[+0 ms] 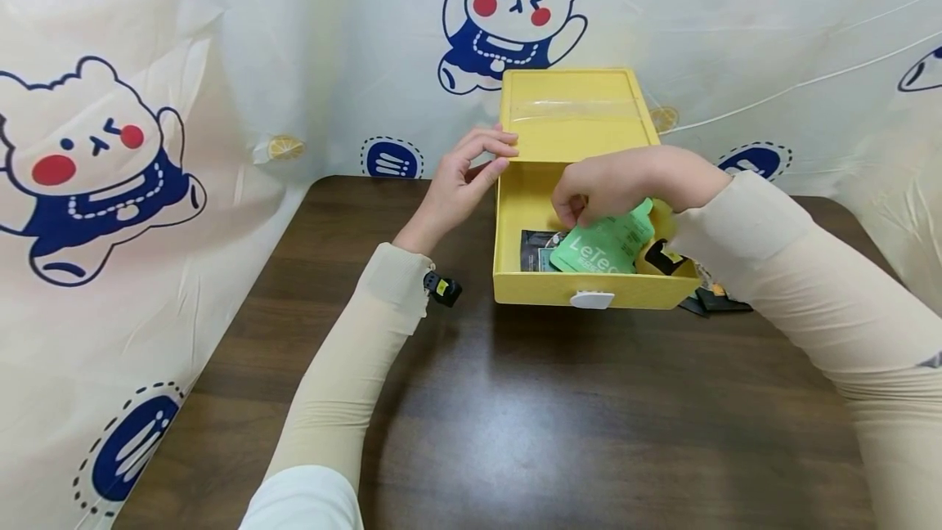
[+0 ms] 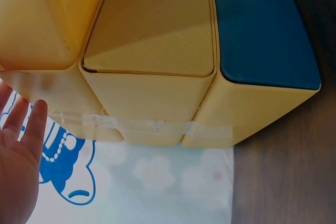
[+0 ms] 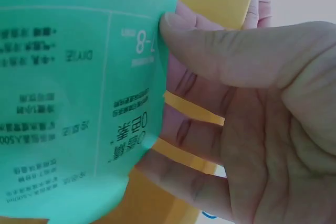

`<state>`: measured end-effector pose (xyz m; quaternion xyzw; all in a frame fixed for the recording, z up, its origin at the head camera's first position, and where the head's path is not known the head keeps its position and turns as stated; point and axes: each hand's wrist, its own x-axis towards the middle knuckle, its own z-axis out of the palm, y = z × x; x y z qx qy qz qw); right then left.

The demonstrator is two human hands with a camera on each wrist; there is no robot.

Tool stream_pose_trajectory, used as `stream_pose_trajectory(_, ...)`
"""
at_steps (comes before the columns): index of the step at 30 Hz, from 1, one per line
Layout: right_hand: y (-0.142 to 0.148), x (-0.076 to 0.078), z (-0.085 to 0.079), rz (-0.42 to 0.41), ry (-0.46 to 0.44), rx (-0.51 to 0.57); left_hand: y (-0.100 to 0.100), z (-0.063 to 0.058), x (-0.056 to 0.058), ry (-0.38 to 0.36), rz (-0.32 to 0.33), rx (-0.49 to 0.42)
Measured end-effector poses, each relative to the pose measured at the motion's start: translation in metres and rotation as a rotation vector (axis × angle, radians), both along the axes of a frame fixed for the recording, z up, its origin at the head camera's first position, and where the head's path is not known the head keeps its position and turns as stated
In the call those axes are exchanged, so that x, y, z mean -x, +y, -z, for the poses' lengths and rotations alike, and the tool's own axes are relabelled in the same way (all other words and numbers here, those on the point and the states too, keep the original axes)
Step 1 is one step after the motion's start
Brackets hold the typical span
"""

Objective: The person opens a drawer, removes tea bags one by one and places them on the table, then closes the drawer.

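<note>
Cream sleeves (image 1: 334, 391) come in closest to the head camera, both forearms reaching forward over a dark wood-grain table (image 1: 515, 424). Right hand (image 1: 625, 182): pinching a green pouch (image 1: 607, 240) at its edge, thumb on one printed face and fingers behind it, as the right wrist view confirms. Pouch position: inside the pulled-out yellow drawer (image 1: 555, 289), tilted, its lettering beginning "LeTe", partly overlapping a black packet (image 1: 531, 250). Beside it, toward the right wall, sits a yellow item with a black patch (image 1: 662, 256); its identity cannot be told. Left hand (image 1: 459, 182): gripping nothing, fingers extended, fingertips at the left upper edge of the yellow drawer cabinet (image 1: 581, 113). Left wrist view: three cabinet sections adjoin, crossed by clear tape (image 2: 152, 126); one has a blue drawer front (image 2: 268, 30). White handle (image 1: 592, 299) on the open drawer's front. Dark packets (image 1: 717, 303) lie on the table, just beyond the drawer's right side. Behind: a bear-printed cloth (image 1: 383, 39).
</note>
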<state>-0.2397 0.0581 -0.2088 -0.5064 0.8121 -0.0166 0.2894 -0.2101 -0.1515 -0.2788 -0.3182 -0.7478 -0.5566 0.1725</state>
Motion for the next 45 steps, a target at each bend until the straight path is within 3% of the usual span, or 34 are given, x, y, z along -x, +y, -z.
stream_pose_trajectory(12,0.009,-0.007,-0.028,0.036,-0.017,0.042,0.0,-0.001,0.001,0.016,0.011,-0.003)
stream_pose_trajectory(20,0.017,-0.016,-0.048,0.13,0.006,0.118,0.0,0.001,0.001,0.009,0.016,-0.001)
stream_pose_trajectory(27,0.036,-0.015,-0.066,0.34,0.056,0.214,0.001,0.0,0.0,0.001,0.02,-0.002)
stream_pose_trajectory(34,0.08,0.0,-0.072,0.542,0.05,0.272,0.002,-0.001,-0.001,-0.015,0.005,0.006)
stream_pose_trajectory(39,0.124,0.017,-0.066,0.664,0.001,0.276,0.003,0.0,0.0,-0.016,0.005,0.003)
stream_pose_trajectory(45,0.175,0.036,-0.042,0.792,-0.052,0.263,0.003,-0.001,0.0,-0.017,-0.004,0.01)
